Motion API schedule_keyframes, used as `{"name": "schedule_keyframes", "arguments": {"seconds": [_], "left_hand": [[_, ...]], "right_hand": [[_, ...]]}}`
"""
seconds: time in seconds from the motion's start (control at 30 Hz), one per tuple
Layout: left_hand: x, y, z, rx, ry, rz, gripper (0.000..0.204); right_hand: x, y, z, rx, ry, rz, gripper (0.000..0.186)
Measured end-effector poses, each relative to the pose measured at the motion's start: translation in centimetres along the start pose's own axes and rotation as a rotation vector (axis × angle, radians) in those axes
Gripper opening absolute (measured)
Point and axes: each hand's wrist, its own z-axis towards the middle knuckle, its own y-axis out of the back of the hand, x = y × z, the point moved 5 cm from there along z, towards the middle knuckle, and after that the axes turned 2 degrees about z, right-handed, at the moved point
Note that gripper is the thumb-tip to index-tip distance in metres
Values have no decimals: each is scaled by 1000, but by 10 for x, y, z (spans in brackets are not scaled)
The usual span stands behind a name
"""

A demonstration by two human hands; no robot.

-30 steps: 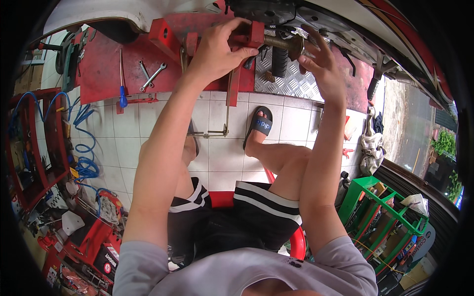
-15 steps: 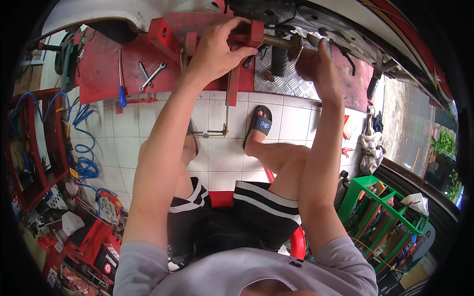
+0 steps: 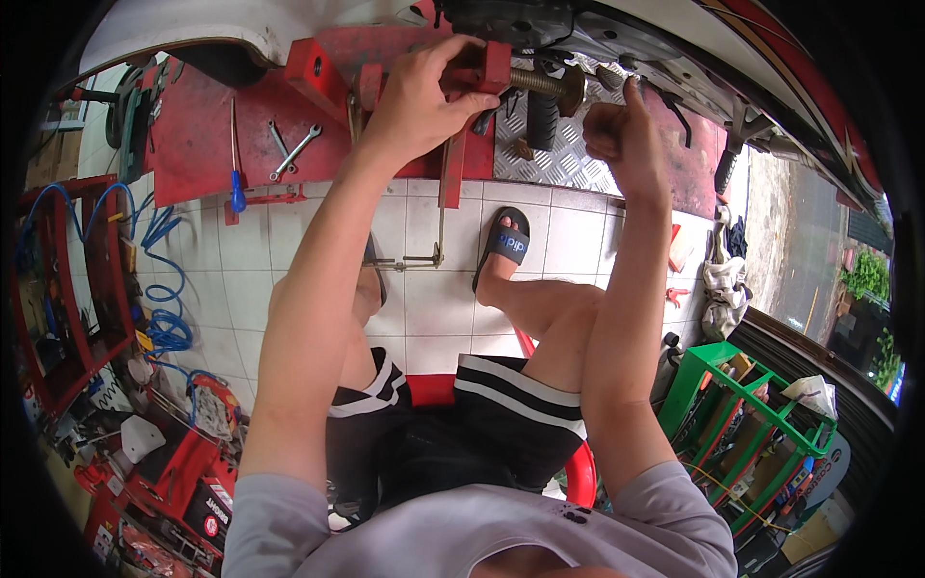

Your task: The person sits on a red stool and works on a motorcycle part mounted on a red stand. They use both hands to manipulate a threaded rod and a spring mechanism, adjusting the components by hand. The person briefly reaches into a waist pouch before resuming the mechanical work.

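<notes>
My left hand (image 3: pixel 421 104) is wrapped round the red metal jaw of a clamp (image 3: pixel 497 67), its thumb lying along the lower side. From that jaw a thick threaded screw (image 3: pixel 533 82) runs to the right and ends in a round metal disc (image 3: pixel 572 90). Just right of the disc, my right hand (image 3: pixel 624 140) is closed in a loose fist with the thumb raised. It appears apart from the disc, and nothing shows in its fingers. The clamp sits on a red lift platform (image 3: pixel 207 135), under a vehicle (image 3: pixel 617 39).
On the platform's left lie a blue-handled screwdriver (image 3: pixel 237 183) and wrenches (image 3: pixel 297 152). A checkered metal plate (image 3: pixel 568 159) lies behind my right hand. A blue coiled hose (image 3: pixel 166 323) hangs at the left. A green rack (image 3: pixel 708 385) with tools stands at the right.
My right hand has come slightly away from the screw's disc, its fingers now curled in. My left hand keeps its hold on the clamp jaw.
</notes>
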Motion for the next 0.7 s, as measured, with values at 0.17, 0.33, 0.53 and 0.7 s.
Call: {"name": "schedule_keyframes", "arguments": {"seconds": [0.17, 0.33, 0.53, 0.7], "left_hand": [[1, -1, 0, 0, -2, 7, 49], [-1, 0, 0, 1, 7, 45, 48], [-1, 0, 0, -10, 1, 11, 48], [-1, 0, 1, -21, -16, 3, 49]], "right_hand": [[0, -6, 5, -15, 31, 71, 78], [3, 4, 4, 13, 56, 48, 78], [-5, -4, 2, 64, -36, -81, 72], [-4, -8, 2, -51, -6, 59, 72]]}}
